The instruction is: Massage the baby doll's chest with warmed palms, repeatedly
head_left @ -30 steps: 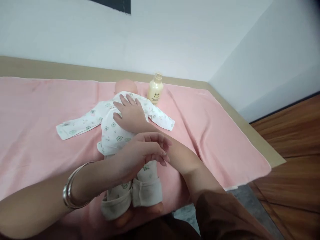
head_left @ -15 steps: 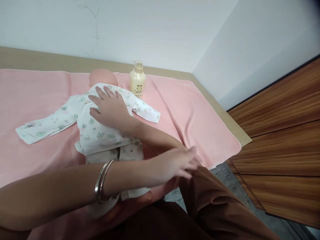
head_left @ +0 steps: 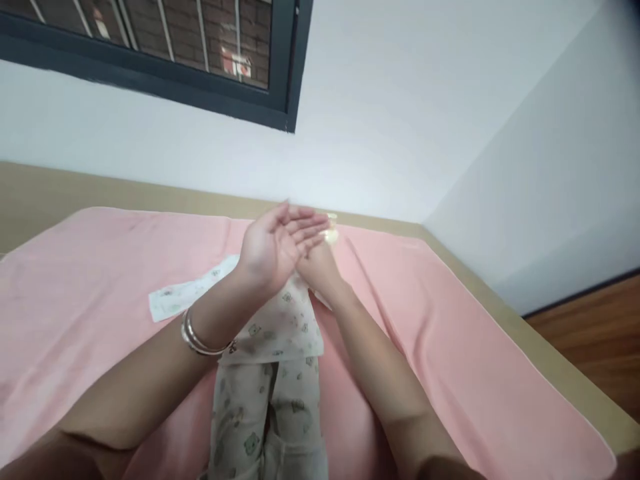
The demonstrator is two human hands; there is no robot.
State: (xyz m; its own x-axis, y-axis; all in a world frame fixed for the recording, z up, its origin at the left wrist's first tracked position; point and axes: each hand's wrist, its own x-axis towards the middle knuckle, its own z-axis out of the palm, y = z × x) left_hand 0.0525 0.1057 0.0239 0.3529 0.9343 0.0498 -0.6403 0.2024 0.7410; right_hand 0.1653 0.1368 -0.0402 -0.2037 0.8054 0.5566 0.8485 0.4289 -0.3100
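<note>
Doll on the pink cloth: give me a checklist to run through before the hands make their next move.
1. Left hand free: ok, palm open and nothing in it.
2. Right hand in full view: not ok, partly hidden behind the left hand.
3. Doll seen whole: not ok, head out of sight and lower legs cut off by the frame.
4. Pink cloth smooth: not ok, folds run along its right side.
5. Cream bottle closed: cannot tell, only its blurred upper part shows past the hands.
</note>
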